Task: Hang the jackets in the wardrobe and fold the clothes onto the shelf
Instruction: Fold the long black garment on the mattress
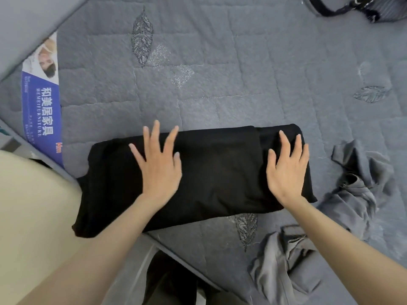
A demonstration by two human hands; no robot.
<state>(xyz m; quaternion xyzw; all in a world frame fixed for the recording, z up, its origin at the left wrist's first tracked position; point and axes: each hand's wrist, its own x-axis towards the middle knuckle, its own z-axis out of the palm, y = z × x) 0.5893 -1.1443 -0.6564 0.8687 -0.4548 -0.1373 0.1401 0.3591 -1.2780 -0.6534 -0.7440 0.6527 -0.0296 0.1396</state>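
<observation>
A black garment [220, 172], folded into a long rectangle, lies on the grey quilted mattress [220, 73] near its front edge. My left hand [158, 164] lies flat on the left half of the garment, fingers spread and straight. My right hand [286, 170] rests flat on the right end, fingers straight too. Neither hand grips the cloth. The garment's left end hangs a little over the mattress corner.
A crumpled grey garment [343, 205] lies to the right of the black one, spilling toward the front edge. A blue mattress label [41, 111] runs along the left side. A dark strapped item [343, 7] sits at the far right corner.
</observation>
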